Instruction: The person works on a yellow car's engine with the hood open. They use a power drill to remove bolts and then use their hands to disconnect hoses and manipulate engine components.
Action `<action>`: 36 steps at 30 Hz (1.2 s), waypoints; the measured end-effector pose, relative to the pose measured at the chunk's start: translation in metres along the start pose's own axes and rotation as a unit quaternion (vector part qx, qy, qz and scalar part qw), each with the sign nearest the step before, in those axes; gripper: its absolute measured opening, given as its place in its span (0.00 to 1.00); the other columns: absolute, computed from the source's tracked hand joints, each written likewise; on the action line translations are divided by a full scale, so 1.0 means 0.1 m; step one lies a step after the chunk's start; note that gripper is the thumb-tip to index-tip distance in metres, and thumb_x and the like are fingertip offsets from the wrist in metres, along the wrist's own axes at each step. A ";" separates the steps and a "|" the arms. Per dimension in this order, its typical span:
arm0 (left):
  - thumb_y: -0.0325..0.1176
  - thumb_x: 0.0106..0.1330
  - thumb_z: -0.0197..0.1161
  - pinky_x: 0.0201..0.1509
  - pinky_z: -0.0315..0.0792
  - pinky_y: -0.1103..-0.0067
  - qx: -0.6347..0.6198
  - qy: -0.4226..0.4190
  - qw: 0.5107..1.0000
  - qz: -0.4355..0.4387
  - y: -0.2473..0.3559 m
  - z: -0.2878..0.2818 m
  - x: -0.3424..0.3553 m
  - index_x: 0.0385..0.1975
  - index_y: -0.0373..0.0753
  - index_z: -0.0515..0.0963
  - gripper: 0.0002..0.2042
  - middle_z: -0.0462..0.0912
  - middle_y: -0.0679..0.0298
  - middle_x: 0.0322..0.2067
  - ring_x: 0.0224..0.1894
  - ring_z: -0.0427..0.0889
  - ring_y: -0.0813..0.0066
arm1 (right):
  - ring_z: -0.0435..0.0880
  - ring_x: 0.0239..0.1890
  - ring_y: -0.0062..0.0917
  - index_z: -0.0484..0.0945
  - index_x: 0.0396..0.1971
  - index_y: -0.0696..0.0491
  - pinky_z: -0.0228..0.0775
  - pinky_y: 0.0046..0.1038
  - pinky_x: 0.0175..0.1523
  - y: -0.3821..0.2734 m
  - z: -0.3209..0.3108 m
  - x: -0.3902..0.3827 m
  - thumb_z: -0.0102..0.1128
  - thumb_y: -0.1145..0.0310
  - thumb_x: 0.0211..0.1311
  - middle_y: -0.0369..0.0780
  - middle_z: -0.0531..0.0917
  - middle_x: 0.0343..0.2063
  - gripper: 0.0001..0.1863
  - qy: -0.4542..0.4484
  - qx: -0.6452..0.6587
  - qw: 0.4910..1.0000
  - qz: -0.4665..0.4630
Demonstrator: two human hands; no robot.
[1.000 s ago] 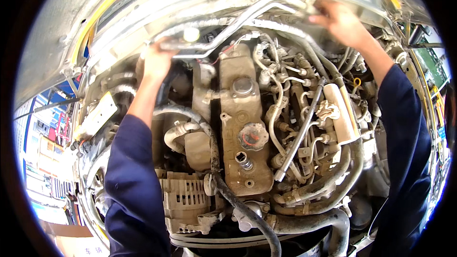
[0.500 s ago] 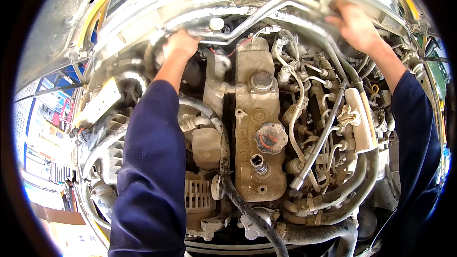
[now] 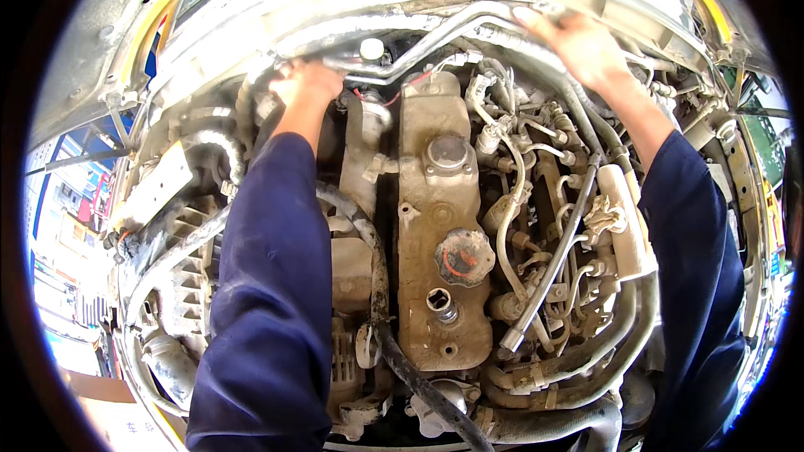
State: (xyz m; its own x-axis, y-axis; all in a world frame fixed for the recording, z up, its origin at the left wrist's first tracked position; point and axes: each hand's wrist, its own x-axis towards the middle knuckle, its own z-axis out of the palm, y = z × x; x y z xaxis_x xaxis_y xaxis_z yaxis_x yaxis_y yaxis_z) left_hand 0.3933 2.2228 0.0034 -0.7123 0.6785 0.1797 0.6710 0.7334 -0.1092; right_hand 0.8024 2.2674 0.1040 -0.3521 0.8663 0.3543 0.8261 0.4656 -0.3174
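Note:
A bent pair of metal pipes (image 3: 437,38) lies across the far side of the engine bay. My left hand (image 3: 306,84) is closed round their left end, the fingertips partly hidden. At the bent right end my right hand (image 3: 579,46) grips the pipes, thumb side toward the bend and fingers curled over the far side. Below the pipes sits the dusty engine with its valve cover (image 3: 427,226). A round filler cap (image 3: 463,258) and an upright metal socket (image 3: 441,305) are on that cover.
A long socket extension bar (image 3: 548,272) rests slantwise over the hoses and fuel lines right of the cover. A black hose (image 3: 378,285) runs down the left of the cover. A white-capped reservoir (image 3: 371,49) stands behind the pipes. The raised hood (image 3: 92,42) borders the upper left.
My right hand has moved left and slightly toward me, and the right end of the pipes has shifted with it. My left hand stays at the left end. The whole view has shifted slightly.

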 end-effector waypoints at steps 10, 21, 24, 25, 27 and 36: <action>0.60 0.62 0.70 0.74 0.65 0.62 -0.305 -0.032 0.925 0.223 -0.54 -0.17 -0.04 0.61 0.27 0.76 0.40 0.78 0.44 0.61 0.65 0.77 0.50 | 0.86 0.44 0.47 0.78 0.60 0.40 0.75 0.45 0.56 -0.10 0.02 0.02 0.42 0.45 0.77 0.53 0.85 0.38 0.24 -0.006 -0.118 0.988 -0.096; 0.59 0.67 0.68 0.63 0.69 0.76 -0.403 0.042 0.899 0.167 -0.44 -0.29 -0.38 0.50 0.26 0.84 0.34 0.88 0.53 0.44 0.50 0.82 0.71 | 0.86 0.49 0.44 0.64 0.72 0.22 0.79 0.42 0.55 0.07 0.15 0.08 0.44 0.69 0.75 0.50 0.84 0.45 0.31 0.031 -0.195 0.969 -0.150; 0.57 0.66 0.70 0.63 0.69 0.76 -0.401 0.032 0.900 0.171 -0.43 -0.33 -0.37 0.52 0.25 0.83 0.34 0.88 0.53 0.45 0.50 0.82 0.71 | 0.87 0.48 0.44 0.66 0.71 0.22 0.80 0.41 0.55 0.31 0.31 0.10 0.44 0.71 0.74 0.50 0.84 0.44 0.32 0.155 -0.240 0.925 -0.252; 0.57 0.66 0.71 0.63 0.69 0.76 -0.403 0.040 0.898 0.172 -0.51 -0.25 -0.32 0.52 0.24 0.82 0.34 0.88 0.53 0.45 0.50 0.82 0.71 | 0.87 0.48 0.45 0.69 0.70 0.25 0.79 0.41 0.56 0.27 0.34 0.06 0.45 0.66 0.75 0.50 0.85 0.44 0.27 0.133 -0.226 0.935 -0.239; 0.55 0.65 0.73 0.63 0.70 0.77 -0.420 0.042 0.890 0.175 -0.63 -0.19 -0.23 0.52 0.24 0.82 0.34 0.88 0.53 0.46 0.50 0.82 0.71 | 0.86 0.49 0.46 0.75 0.67 0.32 0.78 0.42 0.57 0.11 0.25 -0.09 0.48 0.57 0.77 0.51 0.86 0.44 0.22 0.096 -0.201 0.951 -0.213; 0.61 0.58 0.73 0.65 0.72 0.69 -0.431 0.004 0.889 0.156 -0.49 -0.35 -0.35 0.52 0.33 0.85 0.35 0.87 0.48 0.50 0.56 0.84 0.59 | 0.84 0.51 0.52 0.83 0.40 0.67 0.73 0.43 0.61 0.15 -0.06 -0.01 0.50 0.25 0.64 0.61 0.85 0.40 0.48 -0.001 0.062 0.998 -0.026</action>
State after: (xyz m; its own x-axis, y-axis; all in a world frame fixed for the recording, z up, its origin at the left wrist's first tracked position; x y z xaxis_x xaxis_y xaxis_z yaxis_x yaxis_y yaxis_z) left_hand 0.3926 2.1615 0.0365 -0.4657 0.8395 0.2800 0.7459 0.2021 0.6346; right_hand 0.8176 2.2727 0.1046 -0.3937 0.8409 0.3714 0.7458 0.5284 -0.4058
